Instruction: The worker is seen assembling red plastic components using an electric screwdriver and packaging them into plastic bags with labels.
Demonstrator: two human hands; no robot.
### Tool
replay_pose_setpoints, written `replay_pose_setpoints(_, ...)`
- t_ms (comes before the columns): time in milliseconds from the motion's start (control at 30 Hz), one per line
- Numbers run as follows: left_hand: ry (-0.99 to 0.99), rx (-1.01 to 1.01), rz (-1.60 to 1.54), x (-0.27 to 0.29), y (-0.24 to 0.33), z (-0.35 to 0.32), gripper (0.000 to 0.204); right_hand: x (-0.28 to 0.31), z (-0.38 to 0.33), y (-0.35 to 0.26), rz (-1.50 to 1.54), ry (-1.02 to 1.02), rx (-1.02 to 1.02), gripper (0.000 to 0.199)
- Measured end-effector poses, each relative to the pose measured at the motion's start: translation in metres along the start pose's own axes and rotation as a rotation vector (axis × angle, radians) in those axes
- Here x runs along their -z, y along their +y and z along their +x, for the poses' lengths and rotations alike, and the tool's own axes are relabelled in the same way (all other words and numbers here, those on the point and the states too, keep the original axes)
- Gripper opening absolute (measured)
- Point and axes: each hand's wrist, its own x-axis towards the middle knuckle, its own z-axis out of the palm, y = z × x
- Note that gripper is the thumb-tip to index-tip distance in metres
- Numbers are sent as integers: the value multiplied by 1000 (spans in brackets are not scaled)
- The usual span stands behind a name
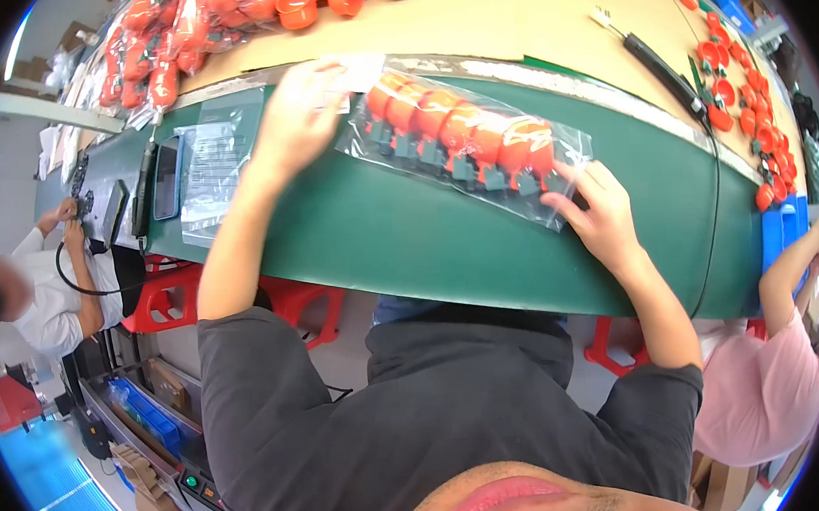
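1 clear bag [459,143] of orange-and-grey parts [527,145] over green tabletop [380,243]; right hand [604,209] pinching its right end, left hand [300,121] blurred by its left end, grip indeterminable; parts could spill if that end is unsealed and tips down.

Right hand [604,211] on clear bag [568,147]

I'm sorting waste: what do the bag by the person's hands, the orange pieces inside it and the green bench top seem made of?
Bag: thin, clear, glossy plastic film, with wrinkles and glints.
Orange pieces: probably hard plastic, smooth, given their even colour and matching shapes.
Green bench top: fairly matte, perhaps rubber or vinyl matting; its uniform surface leaves that open.
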Motion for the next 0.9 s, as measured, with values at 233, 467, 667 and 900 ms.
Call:
replay_pose_setpoints(233, -213, 117, -9, -3, -72, 7, 46, 5, 1, 4, 29, -43, -1, 54)
replay_pose_setpoints(467, -423, 244, -103, -6, -72, 45, 35, 26, -29, 9, 71, -35, -128, 47)
replay_pose_setpoints(667, -350, 233, -237, -5, -76, 44, 44, 25, -26, 10, 77, -9, -64, 44)
replay_pose_setpoints(900, -285, 262, -52, 20, -69, 59, 24, 41, -26, 13, 98, 114, -85, 39)
